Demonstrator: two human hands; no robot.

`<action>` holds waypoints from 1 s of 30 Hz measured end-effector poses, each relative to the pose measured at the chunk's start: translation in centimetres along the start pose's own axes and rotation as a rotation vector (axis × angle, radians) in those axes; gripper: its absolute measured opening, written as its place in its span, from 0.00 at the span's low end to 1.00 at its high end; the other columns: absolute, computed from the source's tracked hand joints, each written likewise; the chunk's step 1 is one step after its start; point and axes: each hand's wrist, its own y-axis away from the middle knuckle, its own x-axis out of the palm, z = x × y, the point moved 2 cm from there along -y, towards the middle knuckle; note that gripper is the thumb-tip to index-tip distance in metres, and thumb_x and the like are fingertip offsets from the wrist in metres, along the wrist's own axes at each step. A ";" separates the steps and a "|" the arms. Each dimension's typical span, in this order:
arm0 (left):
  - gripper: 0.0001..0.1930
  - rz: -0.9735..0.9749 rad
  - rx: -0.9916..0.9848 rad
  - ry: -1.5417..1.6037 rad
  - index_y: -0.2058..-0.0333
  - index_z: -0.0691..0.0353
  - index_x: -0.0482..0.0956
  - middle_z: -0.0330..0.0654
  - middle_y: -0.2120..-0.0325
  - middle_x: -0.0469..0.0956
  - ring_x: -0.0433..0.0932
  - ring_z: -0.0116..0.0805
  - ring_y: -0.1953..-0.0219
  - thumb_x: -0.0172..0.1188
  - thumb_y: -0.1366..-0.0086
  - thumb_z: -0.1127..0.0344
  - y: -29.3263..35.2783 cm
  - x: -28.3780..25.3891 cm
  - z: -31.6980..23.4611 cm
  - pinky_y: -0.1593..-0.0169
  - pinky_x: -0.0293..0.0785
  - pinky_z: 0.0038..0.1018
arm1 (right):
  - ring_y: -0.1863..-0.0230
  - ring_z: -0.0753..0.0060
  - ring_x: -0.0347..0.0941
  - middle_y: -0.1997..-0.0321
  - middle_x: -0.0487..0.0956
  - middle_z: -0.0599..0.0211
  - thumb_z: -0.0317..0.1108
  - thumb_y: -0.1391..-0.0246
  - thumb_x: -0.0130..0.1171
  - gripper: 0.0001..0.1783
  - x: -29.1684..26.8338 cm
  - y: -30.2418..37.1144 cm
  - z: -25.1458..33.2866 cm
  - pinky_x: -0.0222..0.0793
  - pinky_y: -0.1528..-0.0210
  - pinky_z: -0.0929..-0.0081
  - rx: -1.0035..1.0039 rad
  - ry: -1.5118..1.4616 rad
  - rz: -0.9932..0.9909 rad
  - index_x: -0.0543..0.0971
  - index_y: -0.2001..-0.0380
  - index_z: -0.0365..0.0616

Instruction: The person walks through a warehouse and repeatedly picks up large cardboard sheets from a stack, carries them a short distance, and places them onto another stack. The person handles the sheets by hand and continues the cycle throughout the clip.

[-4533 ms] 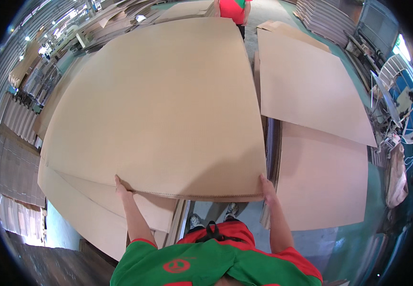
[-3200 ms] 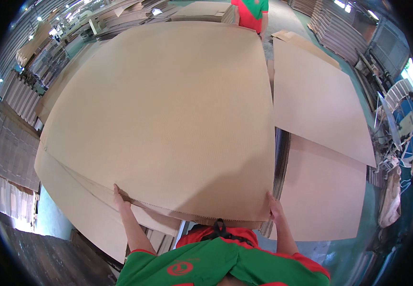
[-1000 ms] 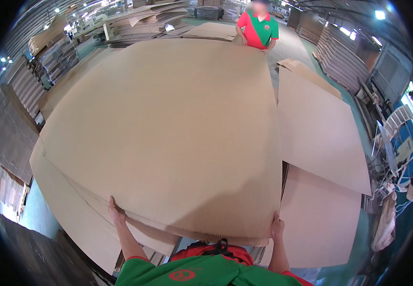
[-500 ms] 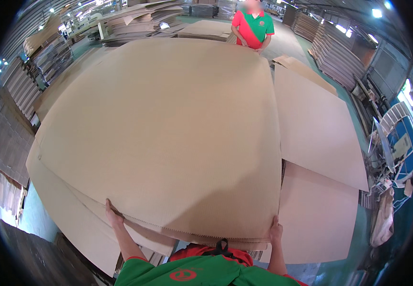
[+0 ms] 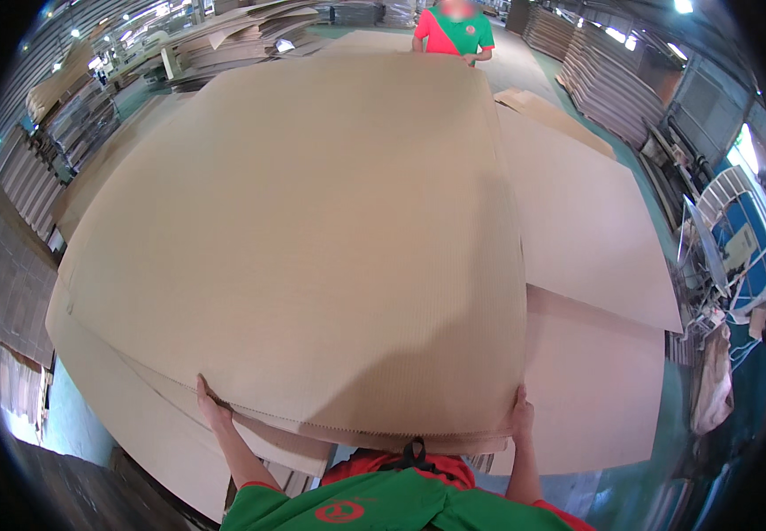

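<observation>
We find a broad brown cardboard sheet [image 5: 312, 239] across the middle of the scene, its near edge just in front of the person's shirt [image 5: 401, 500]. The left hand [image 5: 212, 407] is closed on that edge, left of its middle, thumb on top and fingers hidden beneath. The right hand [image 5: 522, 418] grips the near right corner. A co-worker [image 5: 455, 37] stands beyond the far edge; we cannot tell whether that person touches the sheet. To the right lie 2 paler sheets [image 5: 591, 380], overlapping.

In our judgement the sheet is light for its area but unwieldy, stiff enough to span between 2 holds yet liable to sag mid-span. The surface looks dry and matt, so slipping seems a minor risk; crushed corners and creases seem likelier. We would hold the edge at 2 wide-set points, fingers flat underneath.
</observation>
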 end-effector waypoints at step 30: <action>0.25 0.035 0.064 -0.044 0.41 0.72 0.63 0.48 0.51 0.73 0.73 0.36 0.48 0.50 0.30 0.60 -1.8 0.6 0.4 0.45 0.70 0.28 | 0.49 0.55 0.73 0.51 0.77 0.47 0.45 0.41 0.56 0.31 -1.1 -2.1 3.2 0.68 0.48 0.64 -0.223 -0.137 -0.265 0.66 0.42 0.35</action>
